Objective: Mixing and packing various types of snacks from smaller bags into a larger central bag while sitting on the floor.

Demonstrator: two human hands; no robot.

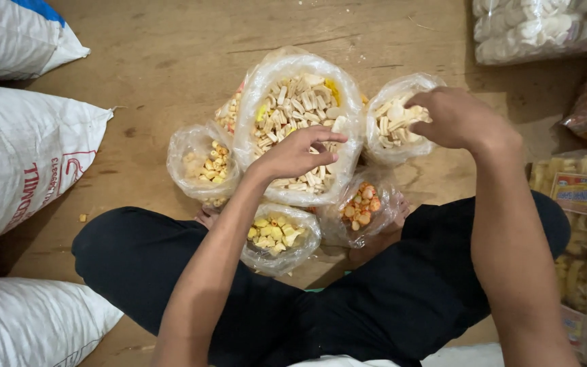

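I sit cross-legged on a wooden floor with several open clear plastic bags of snack pieces before me. My left hand [300, 153] reaches into the big middle bag [261, 88] of pale stick-shaped crackers, fingers curled over the pieces. My right hand [451, 117] is at the mouth of a smaller bag [383, 146] of white chips on the right, fingers closed on its rim or contents. Smaller bags hold yellow pieces [276, 234], orange pieces [361, 207] and tan pieces [205, 163].
White woven sacks [22, 156] lie along the left side. Packed bags of white crackers [538, 27] sit at top right, and labelled snack packs [582, 224] stack on the right. My black-trousered legs [137, 258] frame the bags.
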